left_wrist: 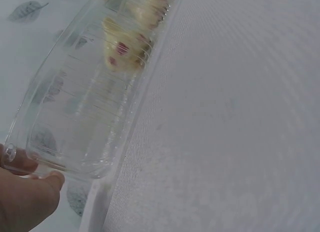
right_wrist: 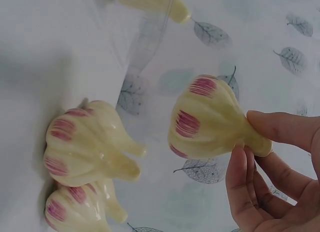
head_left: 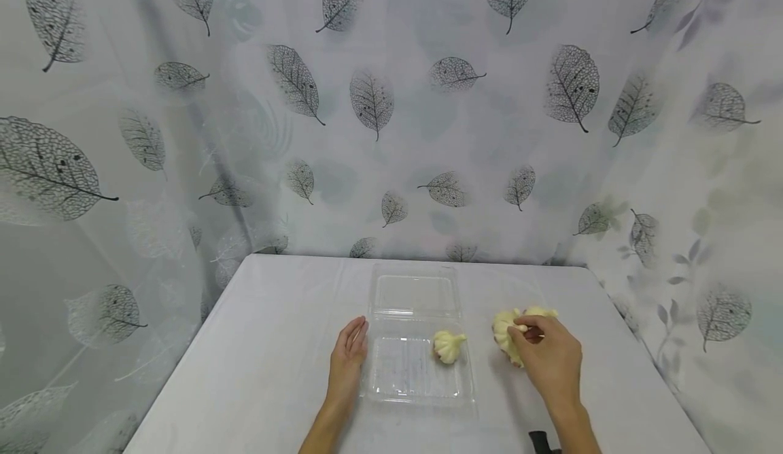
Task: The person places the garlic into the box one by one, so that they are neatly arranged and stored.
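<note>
My right hand (head_left: pixel 553 352) pinches a cream garlic bulb (right_wrist: pixel 205 122) by its stem between thumb and fingertips. Purple streaks mark the bulb's sides, and in the right wrist view it is apart from the other garlic bulbs (right_wrist: pixel 75 147) on the table. My left hand (head_left: pixel 349 359) rests along the left side of a clear plastic clamshell box (head_left: pixel 419 402), fingers fairly straight and touching its edge. Inside the box's base, toward the right, lies one garlic bulb (head_left: pixel 448 346). The box's lid (head_left: pixel 416 295) is folded back, away from me.
A white cloth-covered table (head_left: pixel 275 318) bears everything, its far edge close behind the lid. Leaf-printed curtains (head_left: pixel 391 134) hang behind and at both sides. Near my right wrist shows a black object (head_left: pixel 541 442) at the bottom of the head view.
</note>
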Available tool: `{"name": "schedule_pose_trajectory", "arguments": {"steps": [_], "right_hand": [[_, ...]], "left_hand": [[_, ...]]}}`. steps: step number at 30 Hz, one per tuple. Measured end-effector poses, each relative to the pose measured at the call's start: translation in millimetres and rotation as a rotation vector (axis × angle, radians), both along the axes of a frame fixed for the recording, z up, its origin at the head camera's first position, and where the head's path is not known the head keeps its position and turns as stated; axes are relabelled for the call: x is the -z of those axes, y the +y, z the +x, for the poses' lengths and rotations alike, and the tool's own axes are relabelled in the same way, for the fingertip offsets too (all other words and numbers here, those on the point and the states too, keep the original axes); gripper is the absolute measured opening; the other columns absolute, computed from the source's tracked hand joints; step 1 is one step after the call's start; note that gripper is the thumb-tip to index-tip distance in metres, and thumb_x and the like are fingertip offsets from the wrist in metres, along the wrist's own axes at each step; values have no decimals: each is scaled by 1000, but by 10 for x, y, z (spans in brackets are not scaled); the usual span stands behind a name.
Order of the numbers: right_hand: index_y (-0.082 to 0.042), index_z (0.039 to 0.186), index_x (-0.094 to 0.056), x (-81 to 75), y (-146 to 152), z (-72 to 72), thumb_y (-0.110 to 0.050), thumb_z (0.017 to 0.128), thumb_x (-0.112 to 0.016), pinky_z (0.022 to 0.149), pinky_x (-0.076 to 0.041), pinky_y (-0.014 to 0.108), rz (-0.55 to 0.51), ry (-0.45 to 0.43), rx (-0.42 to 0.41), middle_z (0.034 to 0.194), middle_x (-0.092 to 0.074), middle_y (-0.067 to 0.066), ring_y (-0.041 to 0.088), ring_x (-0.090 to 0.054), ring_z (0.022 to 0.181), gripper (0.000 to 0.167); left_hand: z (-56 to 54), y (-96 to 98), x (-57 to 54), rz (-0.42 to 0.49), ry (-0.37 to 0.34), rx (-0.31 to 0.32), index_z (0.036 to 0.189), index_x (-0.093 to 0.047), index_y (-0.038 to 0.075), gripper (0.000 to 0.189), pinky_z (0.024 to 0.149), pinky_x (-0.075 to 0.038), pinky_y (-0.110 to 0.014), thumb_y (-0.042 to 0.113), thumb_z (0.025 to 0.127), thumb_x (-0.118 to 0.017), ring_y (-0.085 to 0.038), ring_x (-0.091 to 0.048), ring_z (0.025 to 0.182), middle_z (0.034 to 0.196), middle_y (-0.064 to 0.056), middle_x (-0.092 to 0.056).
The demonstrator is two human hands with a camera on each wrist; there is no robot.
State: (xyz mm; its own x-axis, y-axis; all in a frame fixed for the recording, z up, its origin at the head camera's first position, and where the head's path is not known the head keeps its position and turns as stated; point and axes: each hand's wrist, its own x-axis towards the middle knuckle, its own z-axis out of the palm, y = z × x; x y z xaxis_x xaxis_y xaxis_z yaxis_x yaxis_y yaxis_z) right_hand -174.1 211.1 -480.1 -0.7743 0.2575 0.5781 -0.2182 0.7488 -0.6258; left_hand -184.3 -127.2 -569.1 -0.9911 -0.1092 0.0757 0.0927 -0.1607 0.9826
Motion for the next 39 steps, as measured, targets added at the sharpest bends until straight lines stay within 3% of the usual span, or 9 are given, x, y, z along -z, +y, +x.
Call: {"name": "schedule_pose_trajectory", "arguments": {"steps": [22,31,39], "right_hand": [[-9,90,-79,-54,-291,-134,-2,75,-92,62,-49,4,-28,-12,-90,85,-72,2,16,-68,71,20],[-9,91,-80,-78,-387,-142,1,76,-90,64,-48,1,-49,-30,-143,88,-73,4,18,-70,73,20],[-9,91,-80,-71,-480,-162,-1,76,-91,62,-58,22,-17,-43,-163,87,-72,3,15,-68,73,21]], "left_hand": [[4,-1,-1,43,3,15,157,-35,1,52,122,-32,-29,-4,107,-46,-32,-30,156,167,-18,-32],[13,2,-28,9,-14,5,157,-35,2,52,123,-32,-30,-2,107,-47,-34,-29,156,166,-20,-33],[5,-1,-48,14,-11,3,157,-35,0,52,123,-31,-28,-2,107,-47,-32,-29,156,167,-19,-33]]}}
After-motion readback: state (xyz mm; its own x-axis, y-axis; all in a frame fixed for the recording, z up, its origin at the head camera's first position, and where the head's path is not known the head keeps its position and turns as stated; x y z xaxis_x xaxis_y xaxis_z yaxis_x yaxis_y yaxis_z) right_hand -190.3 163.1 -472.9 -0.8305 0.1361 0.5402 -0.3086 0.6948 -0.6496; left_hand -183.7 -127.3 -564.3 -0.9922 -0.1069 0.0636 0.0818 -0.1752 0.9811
